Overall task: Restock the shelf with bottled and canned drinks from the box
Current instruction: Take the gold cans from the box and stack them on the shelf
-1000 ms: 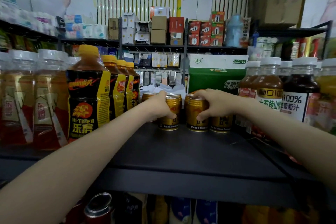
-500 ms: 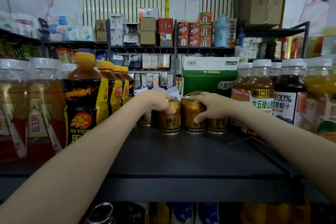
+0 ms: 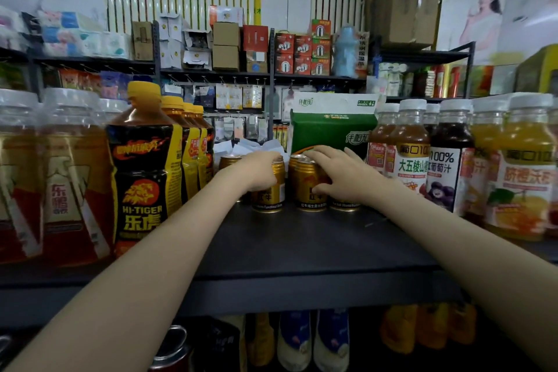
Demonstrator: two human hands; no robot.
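Left hand (image 3: 259,170) wraps one upright gold can (image 3: 269,194), right hand (image 3: 342,176) clasps the neighbouring can (image 3: 309,190) just beside, far back on the shelf (image 3: 302,246).

Head camera faces the dark shelf (image 3: 302,251) closely, level, straight on.

We are gripping 1 gold can (image 3: 271,193) from above with our left hand (image 3: 259,170) and clasping the neighbouring can (image 3: 309,195) with our right hand (image 3: 344,174), thumb on its front. Both are standing on the dark shelf (image 3: 302,244), between HI-TIGER bottles (image 3: 145,172) and juice bottles (image 3: 413,160).
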